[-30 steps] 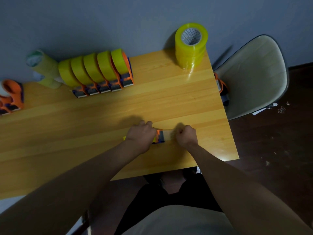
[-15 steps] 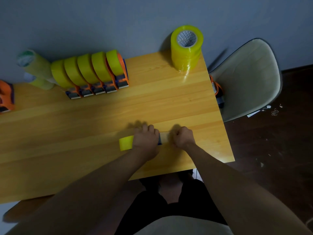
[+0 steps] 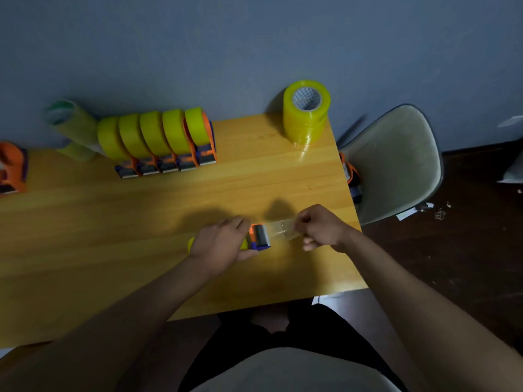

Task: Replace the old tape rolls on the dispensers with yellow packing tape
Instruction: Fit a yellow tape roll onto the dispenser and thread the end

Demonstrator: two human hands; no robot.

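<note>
- At the far left edge of the frame an orange dispenser (image 3: 12, 168) lies on the wooden table (image 3: 85, 236), partly cut off.
- In the upper left, pale tape rolls (image 3: 70, 128) lean against the blue-grey wall (image 3: 254, 38), blurred.
- Just to their right stands a row of five loaded dispensers (image 3: 161, 142), each carrying yellow tape, packed side by side with their metal blades toward the viewer.
- At frame centre the left hand (image 3: 219, 244) grips a dispenser (image 3: 259, 236) lying on the table, fingers curled over its body; a sliver of its yellow roll (image 3: 192, 244) shows at the wrist side.
- A strip of clear-looking tape (image 3: 283, 229) runs from the dispenser's roller toward the right.
- The right hand (image 3: 321, 227) pinches the free end of that strip, fingers curled, just above the table near its right edge.
- In the upper middle right, a stack of yellow packing tape rolls (image 3: 307, 111) stands upright at the table's far corner against the wall.
- Beyond the table's right edge, another orange dispenser (image 3: 351, 176) rests on the seat of a pale chair (image 3: 396, 159).
- At the lower right the dark floor (image 3: 467, 250) carries small scraps (image 3: 438, 213).
</note>
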